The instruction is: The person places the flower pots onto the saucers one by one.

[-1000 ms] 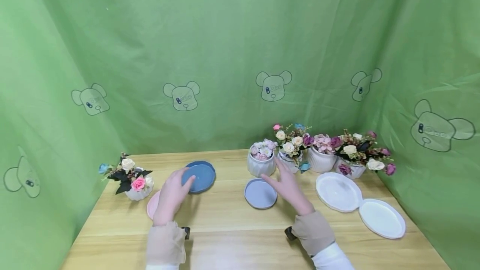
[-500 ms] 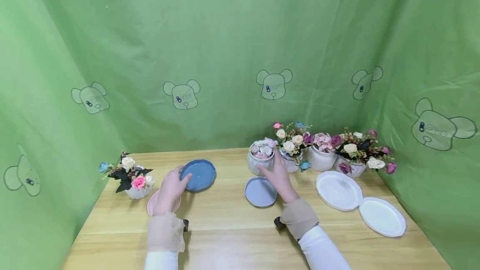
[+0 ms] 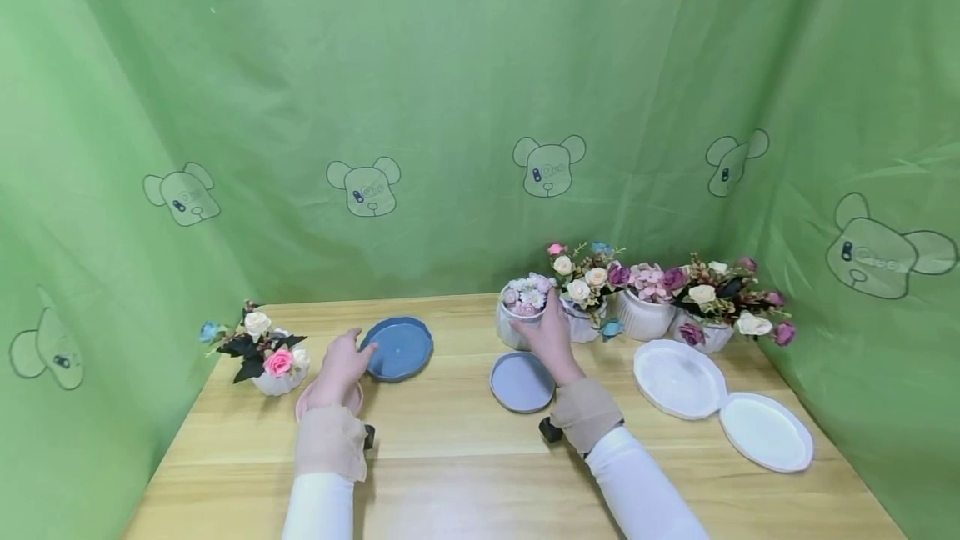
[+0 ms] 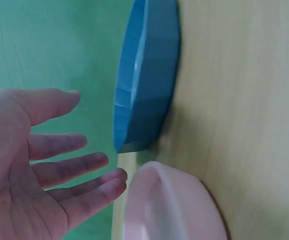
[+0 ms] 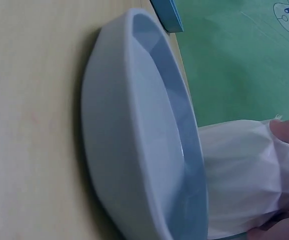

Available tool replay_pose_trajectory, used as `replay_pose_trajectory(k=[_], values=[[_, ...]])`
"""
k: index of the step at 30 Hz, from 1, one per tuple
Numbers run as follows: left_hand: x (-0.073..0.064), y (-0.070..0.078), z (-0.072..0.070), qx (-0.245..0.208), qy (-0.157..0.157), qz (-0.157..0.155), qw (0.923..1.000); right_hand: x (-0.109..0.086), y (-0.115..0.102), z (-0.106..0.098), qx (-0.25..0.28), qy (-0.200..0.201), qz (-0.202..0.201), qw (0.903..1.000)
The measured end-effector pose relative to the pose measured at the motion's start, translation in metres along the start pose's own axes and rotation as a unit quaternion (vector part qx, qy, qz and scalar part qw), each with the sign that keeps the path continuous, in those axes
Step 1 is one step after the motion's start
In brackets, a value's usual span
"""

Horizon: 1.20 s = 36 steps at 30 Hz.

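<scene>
My right hand (image 3: pixel 551 340) grips a white flower pot (image 3: pixel 512 333) near its rim, thumb on one side and fingers on the other. Pale pink and white flowers (image 3: pixel 527 297) fill the pot. Just in front of it lies a grey-blue saucer (image 3: pixel 522 383), seen large in the right wrist view (image 5: pixel 109 115). Over the pink saucer (image 3: pixel 356 398) hovers my left hand (image 3: pixel 341 367), its fingers spread and holding nothing. Its fingertips are close to the left edge of a blue saucer (image 3: pixel 401 348), whose faceted side (image 4: pixel 154 80) shows in the left wrist view.
Several potted artificial flowers (image 3: pixel 645 315) stand along the back right. Two white saucers (image 3: pixel 678 377) lie in front of them. Another pot with roses (image 3: pixel 277 377) stands at the left. Green curtains (image 3: pixel 450 232) enclose the wooden table (image 3: pixel 450 482).
My right hand has moved left and forward onto the pot with the pale flowers, and its fingers have closed around the rim. The left hand has drifted slightly left, uncovering more of both saucers.
</scene>
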State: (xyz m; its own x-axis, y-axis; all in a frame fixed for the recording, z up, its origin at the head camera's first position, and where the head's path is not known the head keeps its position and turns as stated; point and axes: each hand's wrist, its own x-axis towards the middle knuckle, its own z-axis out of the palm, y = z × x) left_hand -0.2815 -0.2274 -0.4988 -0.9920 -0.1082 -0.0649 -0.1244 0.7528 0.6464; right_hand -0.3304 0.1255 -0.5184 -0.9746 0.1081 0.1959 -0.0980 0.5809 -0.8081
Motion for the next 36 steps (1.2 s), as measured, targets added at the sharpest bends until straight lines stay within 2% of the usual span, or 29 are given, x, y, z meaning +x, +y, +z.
replay_pose_trajectory(k=[11,16,24,29,36], values=[[0.008,-0.006,0.007,0.012,-0.016,-0.031,0.9993,0.007,-0.001,0.009,-0.008,0.002,0.024,0.9997],[0.011,-0.006,0.008,0.018,-0.007,-0.037,0.9991,0.011,-0.002,0.010,-0.015,0.003,0.029,0.9995],[0.023,-0.014,0.011,0.029,0.009,-0.030,0.9991,0.014,0.000,0.011,-0.019,0.019,0.040,0.9988],[0.028,-0.020,0.010,0.002,-0.002,-0.040,0.9992,0.015,0.001,0.011,-0.005,0.027,0.038,0.9989],[0.031,-0.024,0.009,-0.062,-0.031,-0.061,0.9957,0.014,0.000,0.011,-0.001,0.032,0.044,0.9985]])
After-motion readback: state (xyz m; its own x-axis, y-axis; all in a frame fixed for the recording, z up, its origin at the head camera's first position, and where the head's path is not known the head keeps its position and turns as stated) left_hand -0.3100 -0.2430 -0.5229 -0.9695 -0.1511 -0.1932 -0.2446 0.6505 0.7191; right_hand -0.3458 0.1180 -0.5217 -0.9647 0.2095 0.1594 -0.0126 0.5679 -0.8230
